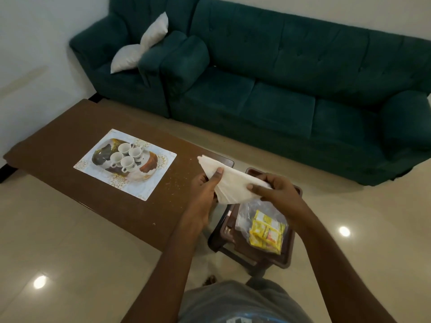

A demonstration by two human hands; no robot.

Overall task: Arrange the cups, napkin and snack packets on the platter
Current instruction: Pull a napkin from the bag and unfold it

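On the long brown wooden worktop (70,145), four white ceramic cups (126,156) stand clustered together on the rectangular patterned platter (161,159). Right of it, above the worktop's end, the left hand (205,190) pinches a folded white paper napkin (233,185), thumb on top, its grip clamped on the napkin's left part. The right hand (277,190) pinches the napkin's right end likewise. Below them, yellow snack packets (265,231) lie in a clear plastic bag (245,217) on a small dark brown stool (289,252).
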